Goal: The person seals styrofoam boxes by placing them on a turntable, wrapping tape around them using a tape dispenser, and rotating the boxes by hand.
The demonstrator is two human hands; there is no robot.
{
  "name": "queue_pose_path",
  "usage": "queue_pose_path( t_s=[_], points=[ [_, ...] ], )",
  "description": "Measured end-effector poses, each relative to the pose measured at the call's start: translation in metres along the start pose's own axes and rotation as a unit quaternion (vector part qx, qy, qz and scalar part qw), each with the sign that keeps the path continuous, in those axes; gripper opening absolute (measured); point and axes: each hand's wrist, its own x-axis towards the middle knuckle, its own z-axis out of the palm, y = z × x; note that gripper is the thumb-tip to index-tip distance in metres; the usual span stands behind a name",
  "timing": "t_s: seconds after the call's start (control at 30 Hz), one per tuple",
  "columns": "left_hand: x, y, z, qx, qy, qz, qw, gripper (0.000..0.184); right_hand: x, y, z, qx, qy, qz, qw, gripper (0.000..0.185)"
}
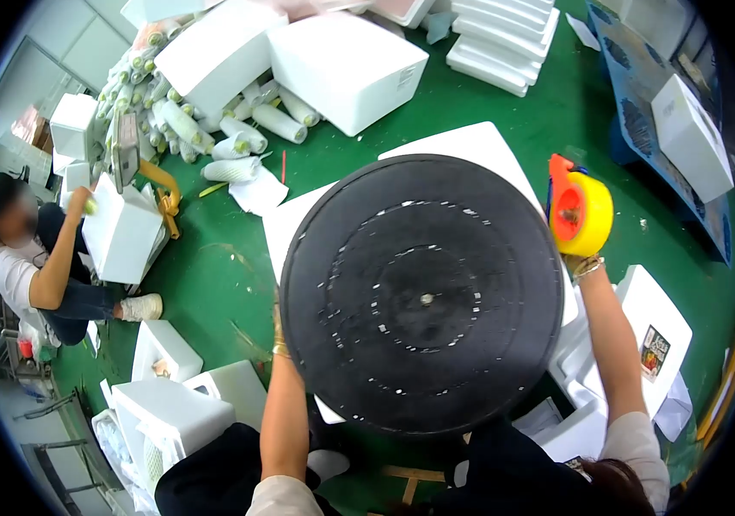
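A large black round disc with a small bolt at its centre and rings of white specks fills the middle of the head view. White foam panels show from under its edge. My left hand is at the disc's left rim, its fingers mostly hidden by the rim. To the right of the disc, my right hand holds an orange tape dispenser with a roll of yellow tape; the roll covers most of the fingers.
White foam boxes and several net-wrapped items lie beyond the disc. Stacked foam lids stand at the back right, near a blue pallet. A person sits at left beside a foam box. More foam boxes are at front left.
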Motion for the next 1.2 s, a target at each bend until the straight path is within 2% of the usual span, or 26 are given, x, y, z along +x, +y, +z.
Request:
queue_pose_path(
  t_s=[0.1, 0.2, 0.4, 0.47, 0.57, 0.6, 0.63, 0.67, 0.73, 0.77, 0.8, 0.83, 0.87, 0.9, 0.93, 0.97, 1.0, 1.07, 1.13, 1.2],
  points=[
    [0.0, -0.029, -0.005, 0.031, 0.013, -0.021, 0.999, 0.052, -0.013, 0.06, 0.023, 0.06, 0.054, 0.042, 0.996, 0.056],
    [-0.001, -0.047, -0.015, 0.034, -0.012, -0.032, 0.999, 0.052, -0.043, 0.073, 0.025, 0.065, 0.064, 0.087, 0.992, 0.053],
    [-0.028, -0.032, -0.105, -0.004, -0.077, -0.042, 0.996, 0.052, -0.078, 0.101, 0.073, 0.084, 0.08, 0.121, 0.986, 0.048],
    [-0.032, -0.021, -0.123, -0.051, -0.094, -0.027, 0.994, 0.051, -0.065, 0.11, 0.098, 0.082, 0.094, 0.118, 0.985, 0.047],
    [-0.049, -0.008, -0.149, -0.25, -0.17, 0.012, 0.953, 0.051, -0.054, 0.091, 0.119, 0.14, 0.077, 0.119, 0.98, 0.045],
    [-0.063, 0.004, -0.152, -0.241, -0.15, 0.024, 0.958, 0.051, -0.052, 0.072, 0.12, 0.217, 0.051, 0.141, 0.965, 0.044],
    [-0.102, 0.038, -0.136, -0.015, -0.007, 0.079, 0.997, 0.063, -0.045, 0.046, 0.112, 0.396, 0.014, 0.233, 0.888, 0.048],
    [-0.117, 0.066, -0.132, -0.05, 0.031, -0.018, 0.998, 0.076, -0.05, 0.026, 0.104, 0.345, -0.016, 0.148, 0.927, 0.055],
    [-0.171, 0.083, -0.128, -0.187, 0.005, 0.025, 0.982, 0.084, -0.067, -0.041, 0.092, 0.344, -0.036, 0.213, 0.914, 0.053],
    [-0.19, 0.081, -0.123, -0.136, -0.005, 0.042, 0.99, 0.084, -0.07, -0.067, 0.087, 0.317, -0.044, 0.259, 0.911, 0.054],
    [-0.21, 0.083, -0.11, -0.033, -0.027, 0.098, 0.994, 0.084, -0.088, -0.107, 0.097, 0.268, -0.059, 0.251, 0.928, 0.052],
    [-0.224, 0.076, -0.089, 0.17, 0.09, 0.152, 0.97, 0.083, -0.095, -0.13, 0.095, 0.183, -0.081, 0.227, 0.953, 0.051],
    [-0.237, 0.063, -0.07, 0.364, 0.207, 0.192, 0.888, 0.083, -0.103, -0.148, 0.094, 0.098, -0.103, 0.205, 0.968, 0.05],
    [-0.243, 0.065, -0.058, 0.327, 0.254, 0.196, 0.889, 0.081, -0.114, -0.162, 0.1, 0.092, -0.109, 0.202, 0.969, 0.05],
    [-0.248, 0.075, -0.049, 0.292, 0.301, 0.196, 0.887, 0.078, -0.126, -0.176, 0.108, 0.014, -0.121, 0.181, 0.976, 0.046],
    [-0.25, 0.084, -0.043, 0.283, 0.315, 0.175, 0.889, 0.074, -0.137, -0.187, 0.116, -0.065, -0.131, 0.159, 0.976, 0.042],
    [-0.249, 0.097, -0.038, 0.268, 0.33, 0.157, 0.892, 0.069, -0.137, -0.174, 0.112, -0.086, -0.148, 0.17, 0.97, 0.041],
    [-0.252, 0.114, -0.032, 0.265, 0.35, 0.094, 0.893, 0.061, -0.176, -0.174, 0.155, -0.126, -0.044, 0.202, 0.97, 0.045],
    [-0.247, 0.123, -0.028, 0.26, 0.346, 0.059, 0.9, 0.054, -0.189, -0.133, 0.168, -0.063, -0.034, 0.155, 0.985, 0.049],
    [-0.239, 0.134, -0.026, 0.236, 0.36, 0.058, 0.901, 0.049, -0.143, -0.036, 0.148, -0.036, 0.081, 0.131, 0.987, 0.05]
  ],
)
